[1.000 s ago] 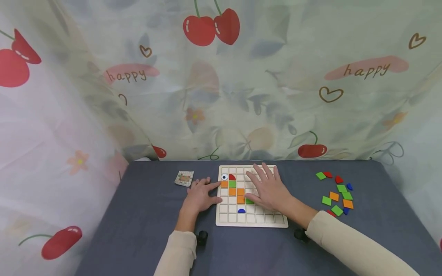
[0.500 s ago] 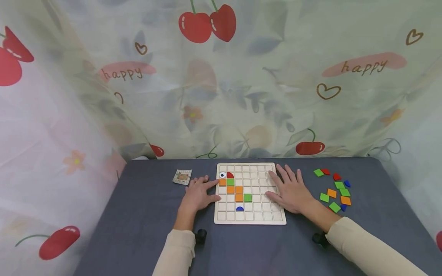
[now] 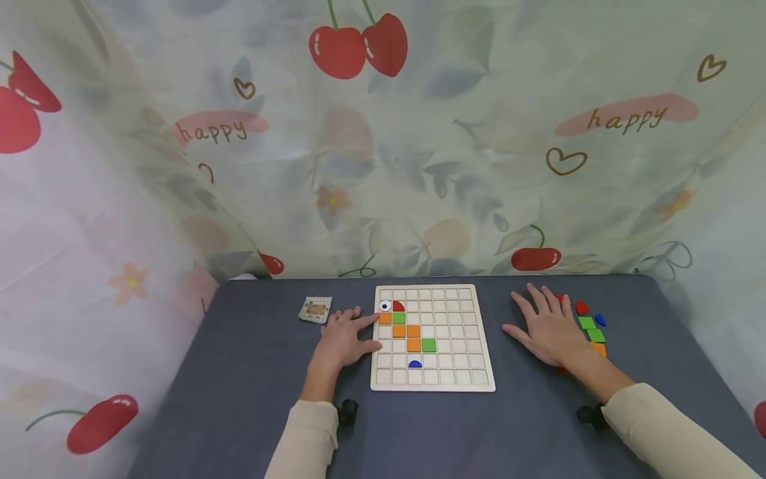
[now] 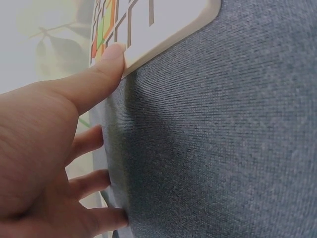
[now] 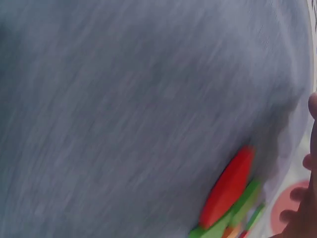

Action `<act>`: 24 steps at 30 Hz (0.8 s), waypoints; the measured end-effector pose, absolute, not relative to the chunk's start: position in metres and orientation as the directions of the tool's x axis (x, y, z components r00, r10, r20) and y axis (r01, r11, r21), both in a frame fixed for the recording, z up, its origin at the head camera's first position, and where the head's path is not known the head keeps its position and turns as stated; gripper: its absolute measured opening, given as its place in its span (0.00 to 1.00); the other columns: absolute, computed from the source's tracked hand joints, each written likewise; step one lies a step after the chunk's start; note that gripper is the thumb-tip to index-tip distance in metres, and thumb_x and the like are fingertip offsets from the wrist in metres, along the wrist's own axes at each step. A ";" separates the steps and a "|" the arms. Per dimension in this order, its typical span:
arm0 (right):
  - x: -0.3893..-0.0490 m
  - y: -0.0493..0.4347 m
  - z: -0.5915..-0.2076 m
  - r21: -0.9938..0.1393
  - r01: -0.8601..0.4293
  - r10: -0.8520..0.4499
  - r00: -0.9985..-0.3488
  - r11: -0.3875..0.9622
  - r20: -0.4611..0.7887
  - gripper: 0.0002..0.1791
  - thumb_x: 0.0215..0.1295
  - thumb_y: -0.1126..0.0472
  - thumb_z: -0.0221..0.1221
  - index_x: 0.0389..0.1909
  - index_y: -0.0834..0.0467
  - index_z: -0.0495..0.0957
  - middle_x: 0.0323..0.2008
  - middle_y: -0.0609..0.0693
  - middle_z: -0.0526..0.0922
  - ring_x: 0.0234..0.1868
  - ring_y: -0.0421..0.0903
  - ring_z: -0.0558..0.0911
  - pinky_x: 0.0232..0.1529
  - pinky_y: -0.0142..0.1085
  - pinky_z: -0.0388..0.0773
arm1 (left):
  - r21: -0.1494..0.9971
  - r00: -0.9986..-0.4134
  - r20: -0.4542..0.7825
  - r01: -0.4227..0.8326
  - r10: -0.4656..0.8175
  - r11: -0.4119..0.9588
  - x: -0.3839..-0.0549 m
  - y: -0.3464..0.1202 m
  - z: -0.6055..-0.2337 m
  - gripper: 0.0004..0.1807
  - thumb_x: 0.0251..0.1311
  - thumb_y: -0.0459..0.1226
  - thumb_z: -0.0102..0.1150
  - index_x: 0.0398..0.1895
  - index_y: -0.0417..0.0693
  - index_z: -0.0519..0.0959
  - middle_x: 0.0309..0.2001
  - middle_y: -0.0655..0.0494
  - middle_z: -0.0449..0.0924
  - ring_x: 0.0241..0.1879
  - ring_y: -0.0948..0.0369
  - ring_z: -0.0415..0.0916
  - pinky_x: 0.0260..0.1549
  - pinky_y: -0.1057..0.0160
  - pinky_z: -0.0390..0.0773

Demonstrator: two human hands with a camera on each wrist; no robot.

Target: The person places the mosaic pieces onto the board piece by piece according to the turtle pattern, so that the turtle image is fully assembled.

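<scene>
A pale wooden grid board lies in the middle of the table. Its left part carries an eye tile, a red rounded tile, several orange tiles, green tiles and a blue half-round tile. My left hand touches the board's left edge; in the left wrist view its thumb rests on the rim. Fingers spread and holding nothing, my right hand is over the loose tiles at the right and hides some. A red tile shows blurred in the right wrist view.
A small patterned card lies left of the board, beside my left fingers. Loose green tiles, a blue tile and a red tile lie on the dark tablecloth. A printed curtain stands behind the table.
My right hand has moved right, from over the board to the loose tiles, uncovering a green tile on the grid. The left hand stays at the board's edge.
</scene>
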State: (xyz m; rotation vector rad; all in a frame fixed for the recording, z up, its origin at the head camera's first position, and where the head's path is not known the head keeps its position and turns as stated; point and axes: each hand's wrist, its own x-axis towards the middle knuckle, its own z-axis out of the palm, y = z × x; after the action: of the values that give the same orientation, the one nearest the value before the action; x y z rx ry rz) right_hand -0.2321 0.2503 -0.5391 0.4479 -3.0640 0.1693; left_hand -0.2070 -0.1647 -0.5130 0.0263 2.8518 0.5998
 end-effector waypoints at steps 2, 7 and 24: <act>-0.233 0.261 -0.540 -0.093 -0.291 -0.285 -0.956 0.952 0.074 0.43 0.71 0.34 0.55 0.76 0.58 0.63 0.75 0.69 0.58 0.75 0.73 0.56 0.71 0.75 0.49 | 0.398 -0.974 -0.218 -0.030 0.063 0.917 -0.207 -0.164 -0.514 0.37 0.59 0.55 0.71 0.73 0.70 0.71 0.79 0.48 0.61 0.79 0.37 0.50 0.71 0.25 0.54; -0.234 0.286 -0.540 -0.098 -0.301 -0.293 -0.952 0.949 0.088 0.41 0.72 0.37 0.56 0.74 0.61 0.64 0.73 0.70 0.61 0.73 0.74 0.59 0.69 0.76 0.53 | 0.396 -0.974 -0.219 -0.031 0.062 0.918 -0.207 -0.164 -0.513 0.37 0.59 0.55 0.71 0.73 0.71 0.71 0.79 0.48 0.61 0.79 0.37 0.50 0.71 0.25 0.54; -0.242 0.315 -0.540 -0.106 -0.392 -0.370 -0.911 0.914 0.180 0.24 0.71 0.61 0.61 0.65 0.62 0.74 0.60 0.62 0.77 0.62 0.67 0.70 0.55 0.67 0.72 | 0.397 -0.973 -0.224 -0.039 0.056 0.917 -0.207 -0.164 -0.513 0.37 0.59 0.55 0.71 0.73 0.71 0.71 0.79 0.49 0.61 0.79 0.37 0.50 0.72 0.26 0.54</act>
State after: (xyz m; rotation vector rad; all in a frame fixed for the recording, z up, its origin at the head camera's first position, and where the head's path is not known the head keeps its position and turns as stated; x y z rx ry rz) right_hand -0.2415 0.3148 -0.5399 0.5853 -2.9197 0.2094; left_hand -0.2067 -0.1637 -0.5134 0.0130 2.8473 0.5971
